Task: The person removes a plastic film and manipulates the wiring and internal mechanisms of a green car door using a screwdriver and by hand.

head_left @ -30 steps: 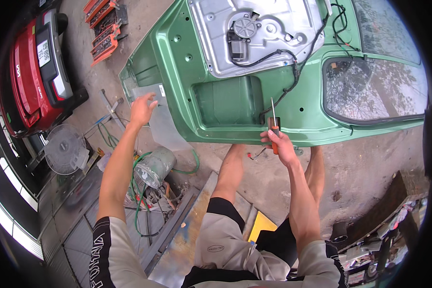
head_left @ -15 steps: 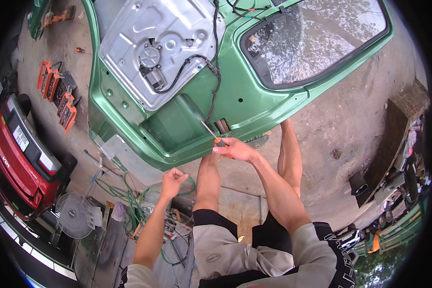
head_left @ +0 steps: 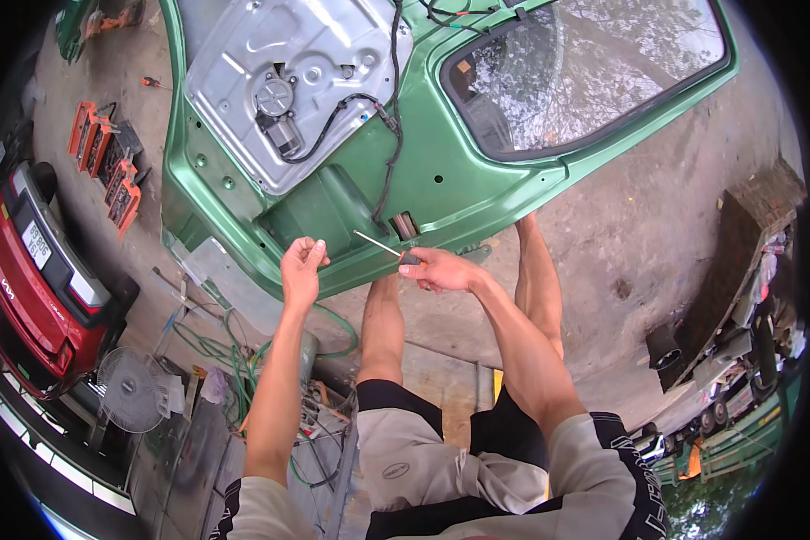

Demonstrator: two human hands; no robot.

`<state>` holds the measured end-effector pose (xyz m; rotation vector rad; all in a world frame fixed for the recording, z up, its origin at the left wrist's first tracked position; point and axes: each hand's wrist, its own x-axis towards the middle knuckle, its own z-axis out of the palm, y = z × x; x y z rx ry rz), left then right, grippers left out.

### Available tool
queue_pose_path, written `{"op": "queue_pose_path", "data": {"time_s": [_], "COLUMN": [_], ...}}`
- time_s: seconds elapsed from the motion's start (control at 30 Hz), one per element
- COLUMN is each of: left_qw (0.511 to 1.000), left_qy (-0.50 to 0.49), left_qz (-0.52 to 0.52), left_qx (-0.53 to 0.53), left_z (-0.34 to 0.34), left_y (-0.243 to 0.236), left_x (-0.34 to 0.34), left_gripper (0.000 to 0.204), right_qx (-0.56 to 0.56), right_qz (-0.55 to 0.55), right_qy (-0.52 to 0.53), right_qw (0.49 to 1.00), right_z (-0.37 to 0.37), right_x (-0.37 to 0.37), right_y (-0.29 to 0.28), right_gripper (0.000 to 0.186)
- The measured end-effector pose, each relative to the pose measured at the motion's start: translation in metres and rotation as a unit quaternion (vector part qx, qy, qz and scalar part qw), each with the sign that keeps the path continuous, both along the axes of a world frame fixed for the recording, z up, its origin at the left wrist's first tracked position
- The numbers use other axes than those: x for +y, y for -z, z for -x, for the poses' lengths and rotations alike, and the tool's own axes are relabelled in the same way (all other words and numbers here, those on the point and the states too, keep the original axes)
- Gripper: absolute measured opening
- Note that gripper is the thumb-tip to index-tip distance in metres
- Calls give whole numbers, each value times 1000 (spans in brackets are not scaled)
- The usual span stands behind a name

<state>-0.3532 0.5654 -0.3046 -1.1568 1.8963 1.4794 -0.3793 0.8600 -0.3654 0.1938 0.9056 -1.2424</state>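
Observation:
A green vehicle door panel [head_left: 441, 211] lies in front of me, with a silver inner plate [head_left: 234, 90], a round motor [head_left: 274, 96], a black wiring harness [head_left: 393, 148] and a window [head_left: 594, 72]. My right hand [head_left: 445, 270] is closed round a screwdriver [head_left: 378, 243] near the panel's front edge; its bare shaft points up and left, short of a small rectangular opening [head_left: 404, 225]. Over the panel's near left edge, my left hand [head_left: 301, 267] is closed with thumb and fingers pinched together. Anything between those fingertips is too small to make out.
An opened orange toolbox [head_left: 108, 162] sits on the floor at left, with another screwdriver [head_left: 151, 82] beyond it. A red car [head_left: 40, 288], a fan [head_left: 130, 389] and a green hose [head_left: 211, 345] lie along the left. A wooden box [head_left: 756, 202] stands at right.
My left hand has risen from below the panel to over its near edge. The right hand keeps the screwdriver, whose shaft now leans further left. The view has shifted slightly.

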Motion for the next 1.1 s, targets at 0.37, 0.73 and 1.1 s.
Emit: {"op": "queue_pose_path", "data": {"time_s": [0.37, 0.73, 1.1], "left_qw": [976, 891, 890], "left_qy": [112, 364, 295], "left_qz": [-89, 223, 206], "left_qx": [-166, -155, -279], "left_z": [-127, -166, -169], "left_y": [-46, -118, -131], "left_x": [80, 116, 113], "left_gripper": [15, 67, 76], "right_qx": [192, 473, 580], "right_qz": [-170, -341, -445], "right_qy": [96, 178, -37], "right_qw": [962, 793, 681], "right_z": [10, 126, 249], "right_x": [-13, 19, -4], "right_y": [-11, -37, -49], "right_gripper": [41, 42, 41]}}
